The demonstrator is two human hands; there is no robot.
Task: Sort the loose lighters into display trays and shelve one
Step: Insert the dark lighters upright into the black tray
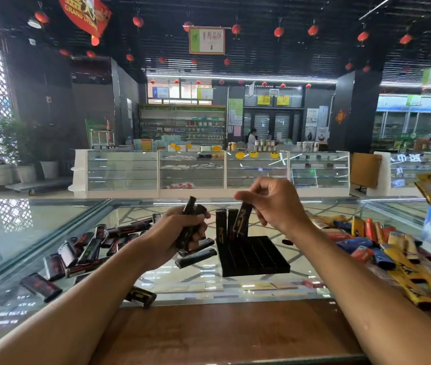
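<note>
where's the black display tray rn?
Head view: the black display tray sits mid-frame on the glass counter, between the forearms, under the right hand, loose black lighters just to its left.

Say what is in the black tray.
At the far left of the tray, two lighters stand upright. The right hand holds a third lighter, tilted, beside them; if it is slotted is unclear.

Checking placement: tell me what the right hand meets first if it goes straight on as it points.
Probably the black tray, beside the two standing lighters; the tilted lighter that the right hand pinches may brush the nearer one. Depth is unclear.
</note>
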